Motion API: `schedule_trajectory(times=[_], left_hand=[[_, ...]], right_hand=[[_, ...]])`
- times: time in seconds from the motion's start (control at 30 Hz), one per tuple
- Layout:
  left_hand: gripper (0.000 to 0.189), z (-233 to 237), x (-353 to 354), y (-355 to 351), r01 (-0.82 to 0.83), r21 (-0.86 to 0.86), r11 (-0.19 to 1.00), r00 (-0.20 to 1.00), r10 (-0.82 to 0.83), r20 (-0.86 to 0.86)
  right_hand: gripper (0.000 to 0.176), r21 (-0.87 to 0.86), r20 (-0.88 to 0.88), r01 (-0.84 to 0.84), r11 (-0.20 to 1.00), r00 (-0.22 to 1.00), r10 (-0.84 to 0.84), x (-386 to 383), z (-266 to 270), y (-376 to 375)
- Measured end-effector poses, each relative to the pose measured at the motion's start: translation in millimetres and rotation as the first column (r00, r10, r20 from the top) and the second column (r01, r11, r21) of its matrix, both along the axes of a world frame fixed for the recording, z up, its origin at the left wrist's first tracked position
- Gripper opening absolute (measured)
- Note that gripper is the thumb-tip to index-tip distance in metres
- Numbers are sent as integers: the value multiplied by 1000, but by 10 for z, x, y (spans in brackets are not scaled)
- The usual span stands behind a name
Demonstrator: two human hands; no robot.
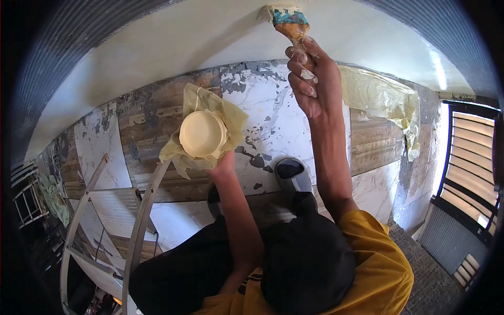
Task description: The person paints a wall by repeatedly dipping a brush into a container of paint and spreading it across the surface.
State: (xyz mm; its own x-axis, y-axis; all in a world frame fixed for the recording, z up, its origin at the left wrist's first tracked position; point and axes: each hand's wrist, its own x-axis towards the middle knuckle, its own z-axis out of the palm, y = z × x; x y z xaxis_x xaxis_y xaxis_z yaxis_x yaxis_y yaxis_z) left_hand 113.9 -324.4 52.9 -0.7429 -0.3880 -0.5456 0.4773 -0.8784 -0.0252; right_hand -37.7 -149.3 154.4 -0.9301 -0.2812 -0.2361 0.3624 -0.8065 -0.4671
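My right hand [315, 79] is closed around the wooden handle of a paintbrush [292, 23], raised high. Cream paint coats the bristles, which touch the pale wall [226, 37] at the top of view. Paint smears mark my fingers. At centre left, my left hand [223, 165] holds a round container of cream paint [201, 134] from below; its fingers are mostly hidden. Yellowish plastic sheet [236, 113] wraps around the container.
A metal ladder [143, 220] stands at the lower left. Plastic sheeting [375, 94] hangs at the right, near a louvred window [470, 157]. Paint-spattered tiles [262, 105] lie below the wall. A shoe [293, 173] shows near the centre.
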Motion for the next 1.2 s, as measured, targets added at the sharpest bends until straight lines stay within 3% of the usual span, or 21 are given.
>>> schedule_trajectory(times=[0.1,0.2,0.27,0.3,0.47,0.53,0.6,0.73,0.87,0.97,1.13,1.2], left_hand=[[62,18,-3,20,-3,-16,1000,996,5,84],[62,-22,4,-7,10,-14,1000,1000,-10,-9],[63,-12,-39,12,11,-259,966,957,65,283],[63,-26,-22,-5,15,-255,967,944,70,321],[66,-10,-4,-96,20,-207,978,999,-12,40],[66,-20,17,-54,26,-213,977,999,-18,38],[60,-48,19,-47,18,-132,991,999,-24,-41],[66,-66,-29,-9,33,-210,977,999,-31,15],[65,-27,-31,8,25,-147,989,996,-12,87],[64,-49,-44,2,9,-141,990,993,7,114],[63,-108,-25,-22,37,-219,975,997,-21,74],[63,-72,-28,2,5,-207,978,988,27,152]], right_hand=[[14,14,-59,-27,1000,998,28,42,87,32],[19,127,-56,38,991,998,-31,216,184,36],[20,203,55,40,978,997,-52,399,183,141],[28,143,39,-29,989,999,23,509,9,300],[26,31,148,-90,995,985,85,921,-580,661],[26,264,280,-89,960,960,12,901,-909,731],[21,309,261,-90,947,965,6,802,-1243,734],[19,350,271,-83,933,963,-16,536,-1570,647],[14,399,257,-43,916,964,-67,346,-1708,565],[17,311,247,-62,948,969,-17,238,-1921,596],[16,390,231,-75,918,973,-18,99,-1839,398],[14,408,175,-27,913,983,-49,-8,-1754,332]])
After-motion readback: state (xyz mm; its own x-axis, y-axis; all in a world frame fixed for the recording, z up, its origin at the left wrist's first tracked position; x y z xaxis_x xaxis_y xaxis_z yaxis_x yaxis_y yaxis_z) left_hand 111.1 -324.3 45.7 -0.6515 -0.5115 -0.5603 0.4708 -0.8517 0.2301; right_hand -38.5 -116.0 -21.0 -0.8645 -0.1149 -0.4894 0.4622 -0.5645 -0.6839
